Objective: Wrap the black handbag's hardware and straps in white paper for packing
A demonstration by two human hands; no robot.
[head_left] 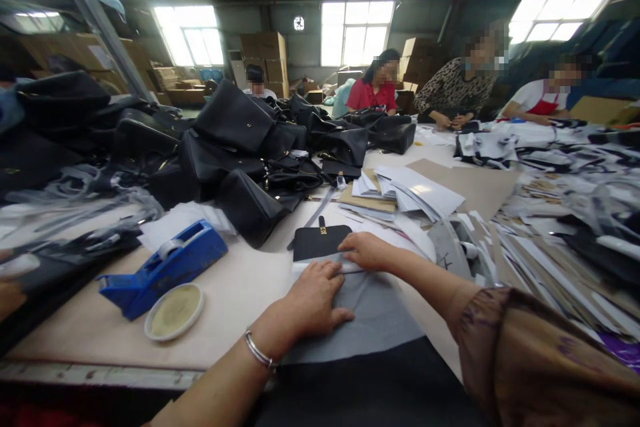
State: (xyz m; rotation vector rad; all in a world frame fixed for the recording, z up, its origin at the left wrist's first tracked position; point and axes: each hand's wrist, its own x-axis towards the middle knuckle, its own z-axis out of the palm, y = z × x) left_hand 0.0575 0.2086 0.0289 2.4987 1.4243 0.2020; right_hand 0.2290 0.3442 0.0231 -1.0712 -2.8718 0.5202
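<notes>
My left hand [313, 300] lies flat, fingers spread, on a grey sheet [375, 317] that covers most of a small black bag. My right hand [367, 251] presses the sheet's top edge, fingers bent down onto it. The black bag's flap [320, 240], with a small gold clasp, sticks out just beyond both hands. A silver bangle sits on my left wrist.
A blue tape dispenser [165, 267] and a round white dish [174, 311] lie to the left. A heap of black handbags [240, 147] fills the far left. Stacked white sheets [420, 193] and paper scraps cover the right. Several people work at the far end.
</notes>
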